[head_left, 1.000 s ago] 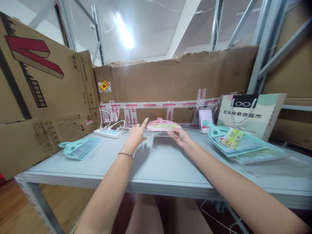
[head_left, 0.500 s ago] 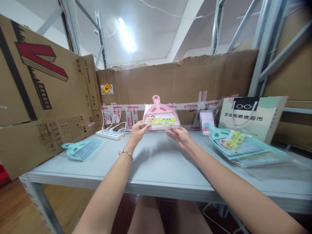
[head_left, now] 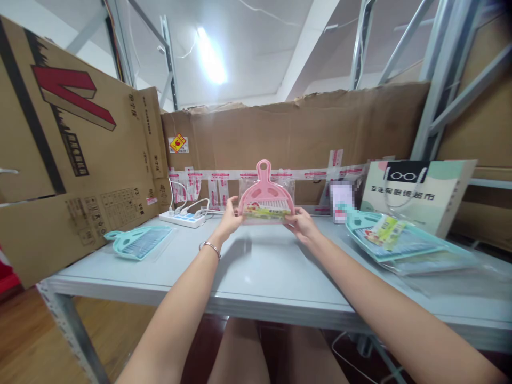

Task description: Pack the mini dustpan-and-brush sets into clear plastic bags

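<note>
brown cardboard (head_left: 296, 133) stands behind the grey table (head_left: 256, 272). above the tabletop, a wrapped pink dustpan set (head_left: 264, 184) is held upright: the left hand (head_left: 230, 218) has its grip closed on one lower side, the right hand (head_left: 303, 224) on the other. a teal dustpan set (head_left: 140, 242) lies off left.

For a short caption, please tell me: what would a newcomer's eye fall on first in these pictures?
Most likely the pink dustpan set, held up by the fingers of the left hand and right hand at the centre. Next, the big red V on the cardboard box at left and the bright lamp overhead. Turquoise sets lie on both sides of the table.
</note>
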Available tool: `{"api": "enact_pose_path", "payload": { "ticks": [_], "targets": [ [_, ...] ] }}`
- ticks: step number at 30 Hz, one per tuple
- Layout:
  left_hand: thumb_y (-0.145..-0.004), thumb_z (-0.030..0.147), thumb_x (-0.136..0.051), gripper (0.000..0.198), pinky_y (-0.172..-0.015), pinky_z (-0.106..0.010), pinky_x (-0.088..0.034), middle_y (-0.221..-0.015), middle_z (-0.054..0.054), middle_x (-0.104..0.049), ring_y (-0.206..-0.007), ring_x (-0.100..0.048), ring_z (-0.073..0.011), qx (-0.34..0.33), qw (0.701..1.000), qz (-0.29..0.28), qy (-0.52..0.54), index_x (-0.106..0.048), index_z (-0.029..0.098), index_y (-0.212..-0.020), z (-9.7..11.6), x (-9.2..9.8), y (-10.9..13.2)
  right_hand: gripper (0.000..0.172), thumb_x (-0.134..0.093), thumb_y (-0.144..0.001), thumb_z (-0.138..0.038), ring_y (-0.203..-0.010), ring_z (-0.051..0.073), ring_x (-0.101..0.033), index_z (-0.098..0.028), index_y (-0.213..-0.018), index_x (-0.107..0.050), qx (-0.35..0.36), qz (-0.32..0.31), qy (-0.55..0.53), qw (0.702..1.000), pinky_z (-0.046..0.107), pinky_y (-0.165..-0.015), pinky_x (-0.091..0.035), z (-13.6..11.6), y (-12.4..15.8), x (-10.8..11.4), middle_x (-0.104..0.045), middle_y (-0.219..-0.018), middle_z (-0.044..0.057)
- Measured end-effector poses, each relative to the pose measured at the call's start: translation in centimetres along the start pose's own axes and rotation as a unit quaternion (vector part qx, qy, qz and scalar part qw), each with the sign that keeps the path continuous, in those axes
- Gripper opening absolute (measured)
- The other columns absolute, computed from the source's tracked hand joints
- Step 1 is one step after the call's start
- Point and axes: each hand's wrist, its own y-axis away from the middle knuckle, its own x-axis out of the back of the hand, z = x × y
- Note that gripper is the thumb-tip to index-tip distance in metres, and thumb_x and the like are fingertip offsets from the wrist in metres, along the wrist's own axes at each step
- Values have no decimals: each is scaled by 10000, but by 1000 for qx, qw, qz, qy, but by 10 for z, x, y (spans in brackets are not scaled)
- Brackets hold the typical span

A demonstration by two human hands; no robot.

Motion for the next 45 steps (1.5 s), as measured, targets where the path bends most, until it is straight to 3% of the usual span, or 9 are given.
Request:
{"api": "enact_pose_path", "payload": {
  "ticks": [10, 14, 18, 22, 26, 28, 30, 34, 45],
  "targets": [
    [-640, 304, -713, 395, -732, -314, -464, -958, -82, -656, -854, -606, -197, 115, 987, -112, 23, -585, 151, -981, 6, 9, 4, 270, -550, -551, -21, -615, 115, -571, -214, -709, -447, -17, -15, 67, 997, 286, -643, -485, 3, -1, 2, -584, -637, -45],
    [-672, 401, -689, 329, -678, -311, -468, -799, -84, -668, -767, -617, -210, 116, 993, -28, 11, -628, 120, -830, 2, 4, 3, 283, -620, -578, -100, -803, 188, -587, -230, -812, -529, 47, -28, 124, 991, 362, -751, -470, -1, 7, -4, -627, -845, 23],
    [-692, 376, -679, 296, -656, -292, -467, -772, -64, -653, -763, -607, -199, 85, 995, 50, 2, -600, 131, -839, -9, -1, -1, 204, -634, -683, -269, -1027, 231, -521, -248, -884, -604, 346, -128, 331, 869, 380, -922, -372, -1, 16, -9, -604, -1091, 55],
    [-765, 371, -612, 283, -676, -282, -468, -814, -54, -633, -782, -602, -175, 50, 993, 104, 9, -549, 156, -938, -10, -3, -5, 235, -501, -809, -377, -742, 221, -562, -212, -669, -592, 294, -172, 524, 781, 383, -782, -417, 7, 13, -9, -625, -746, 63],
    [-751, 326, -636, 267, -746, -285, -460, -860, -54, -611, -844, -590, -175, 16, 991, 131, -1, -520, 163, -928, -6, -5, -3, 208, -512, -804, -380, -981, 274, -524, -204, -835, -619, 395, -87, 524, 750, 421, -894, -365, 6, 15, -11, -600, -1004, 117],
    [-743, 304, -643, 241, -774, -292, -454, -877, -56, -602, -862, -582, -178, -6, 990, 139, -20, -518, 161, -891, -4, -8, -2, 206, -545, -776, -321, -1081, 263, -484, -219, -949, -590, 429, -132, 463, 764, 415, -961, -320, 5, 16, -14, -567, -1110, 102],
    [-755, 301, -625, 217, -770, -291, -457, -884, -53, -595, -850, -578, -169, -13, 989, 148, -22, -512, 160, -877, -3, -10, -2, 187, -576, -732, -286, -1006, 230, -516, -223, -905, -546, 353, -138, 366, 850, 395, -945, -346, 6, 14, -17, -582, -1017, 72],
    [-797, 323, -562, 255, -614, -251, -470, -836, -30, -583, -674, -562, -120, 53, 984, 158, 56, -473, 172, -983, -1, -13, -2, 255, -621, -664, -302, -780, 168, -549, -235, -808, -422, 153, -13, 191, 970, 344, -772, -452, 18, 0, -17, -550, -819, 8],
    [-847, 366, -472, 293, -495, -220, -428, -827, -23, -576, -555, -520, -99, 76, 985, 144, 65, -483, 211, -1095, -8, -18, -3, 132, -579, -590, -141, -593, 171, -539, -210, -611, -469, 66, 32, 179, 981, 299, -587, -436, 21, -19, 2, -529, -562, -1]
  ]
}}
